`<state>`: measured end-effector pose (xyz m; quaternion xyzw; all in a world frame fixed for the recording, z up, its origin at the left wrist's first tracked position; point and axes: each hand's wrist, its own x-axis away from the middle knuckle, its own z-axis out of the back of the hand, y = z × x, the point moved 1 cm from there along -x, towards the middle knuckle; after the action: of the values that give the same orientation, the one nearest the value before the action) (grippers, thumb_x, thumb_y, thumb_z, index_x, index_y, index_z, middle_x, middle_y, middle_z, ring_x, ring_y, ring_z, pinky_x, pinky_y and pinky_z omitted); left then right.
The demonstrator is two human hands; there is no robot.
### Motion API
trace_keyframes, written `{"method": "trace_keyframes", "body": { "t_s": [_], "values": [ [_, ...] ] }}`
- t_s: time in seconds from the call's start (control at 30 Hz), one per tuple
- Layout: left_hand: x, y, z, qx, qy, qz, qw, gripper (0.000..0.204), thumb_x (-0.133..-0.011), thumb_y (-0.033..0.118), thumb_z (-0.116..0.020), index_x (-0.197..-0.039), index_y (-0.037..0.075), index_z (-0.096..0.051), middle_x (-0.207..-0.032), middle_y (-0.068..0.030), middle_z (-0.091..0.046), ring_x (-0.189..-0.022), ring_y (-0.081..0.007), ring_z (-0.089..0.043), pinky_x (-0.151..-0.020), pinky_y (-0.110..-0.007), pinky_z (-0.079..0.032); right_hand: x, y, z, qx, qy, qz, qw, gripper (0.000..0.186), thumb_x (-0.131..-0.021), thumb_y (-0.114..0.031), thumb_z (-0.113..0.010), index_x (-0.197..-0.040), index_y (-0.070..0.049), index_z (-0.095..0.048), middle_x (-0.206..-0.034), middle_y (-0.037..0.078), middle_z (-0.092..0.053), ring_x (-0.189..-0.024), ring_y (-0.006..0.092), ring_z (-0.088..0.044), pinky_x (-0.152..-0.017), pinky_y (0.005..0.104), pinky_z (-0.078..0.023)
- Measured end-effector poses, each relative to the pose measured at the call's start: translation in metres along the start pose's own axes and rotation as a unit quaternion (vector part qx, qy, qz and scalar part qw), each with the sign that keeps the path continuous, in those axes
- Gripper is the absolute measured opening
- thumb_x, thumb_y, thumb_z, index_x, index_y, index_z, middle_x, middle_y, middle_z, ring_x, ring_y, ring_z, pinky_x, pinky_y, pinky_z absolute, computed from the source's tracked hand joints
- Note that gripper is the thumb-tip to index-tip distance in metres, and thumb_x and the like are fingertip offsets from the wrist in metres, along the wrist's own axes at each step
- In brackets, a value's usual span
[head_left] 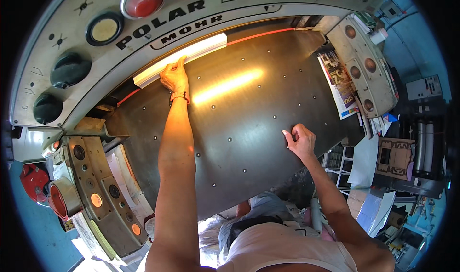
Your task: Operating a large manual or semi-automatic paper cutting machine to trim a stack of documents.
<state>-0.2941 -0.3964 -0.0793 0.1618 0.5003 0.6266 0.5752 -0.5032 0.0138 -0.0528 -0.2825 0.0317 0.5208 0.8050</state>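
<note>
My left hand [175, 73], wearing a wrist band, grips the near edge of a long white stack, apparently paper [206, 43], lying at the back of the dark metal machine bed [225, 157] under a warm light. Its fingers are bent against the stack and its thumb side faces right. My right hand [297, 138] is low over the right front of the bed, fingers loosely curled and thumb apart, holding nothing. Small studs dot the bed. A thin red line runs along the back on both sides of the stack.
The control housing [86, 23] with knobs and buttons arches over the back. Button panels flank the bed at left [96, 176] and right [362, 51]. Printed sheets [335, 83] lie right. A red tin [62, 200] sits left; cardboard [395, 157] and a ladder-like rack [342, 171] are right.
</note>
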Motion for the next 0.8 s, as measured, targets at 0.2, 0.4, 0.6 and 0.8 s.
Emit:
{"method": "trace_keyframes", "body": {
  "t_s": [0.2,0.4,0.6,0.8],
  "values": [
    [-0.001,-0.009,0.027,0.065,-0.054,0.027,0.996,0.031,-0.075,0.032,-0.084,-0.08,0.003,-0.075,-0.078,-0.0119,-0.074,-0.071,-0.0215,-0.07,-0.071,-0.034,-0.054,-0.002,0.0,0.004,-0.002,-0.021,0.016,1.0,0.04,-0.076,-0.026,-0.081,-0.068,-0.01,-0.046,-0.057,0.003,-0.047,-0.044,0.0205,-0.047,-0.045,0.0354,-0.039],
    [-0.007,-0.016,0.013,0.048,-0.001,-0.01,0.999,0.036,-0.07,0.033,-0.088,-0.066,0.003,-0.067,-0.069,-0.0095,-0.069,-0.072,-0.0279,-0.062,-0.07,-0.042,-0.05,-0.003,0.001,0.001,-0.001,-0.026,0.025,0.999,0.039,-0.076,-0.026,-0.081,-0.069,-0.01,-0.046,-0.057,0.003,-0.044,-0.043,0.0204,-0.045,-0.045,0.0346,-0.038],
    [-0.007,-0.014,0.011,0.025,0.013,0.035,0.999,0.039,-0.066,0.036,-0.089,-0.063,0.004,-0.067,-0.065,-0.0091,-0.066,-0.072,-0.0288,-0.059,-0.069,-0.043,-0.049,-0.005,0.001,0.001,-0.008,-0.034,0.025,0.999,0.038,-0.076,-0.025,-0.081,-0.069,-0.01,-0.046,-0.057,0.004,-0.044,-0.043,0.0204,-0.043,-0.044,0.0349,-0.037],
    [-0.007,-0.01,0.012,0.017,0.016,0.037,0.999,0.039,-0.064,0.036,-0.09,-0.062,0.004,-0.068,-0.065,-0.009,-0.066,-0.072,-0.0287,-0.059,-0.07,-0.043,-0.049,-0.006,-0.001,0.002,-0.015,-0.039,0.022,0.999,0.036,-0.078,-0.022,-0.08,-0.069,-0.009,-0.047,-0.056,0.004,-0.042,-0.043,0.0195,-0.041,-0.044,0.0341,-0.035]
  ]
}}
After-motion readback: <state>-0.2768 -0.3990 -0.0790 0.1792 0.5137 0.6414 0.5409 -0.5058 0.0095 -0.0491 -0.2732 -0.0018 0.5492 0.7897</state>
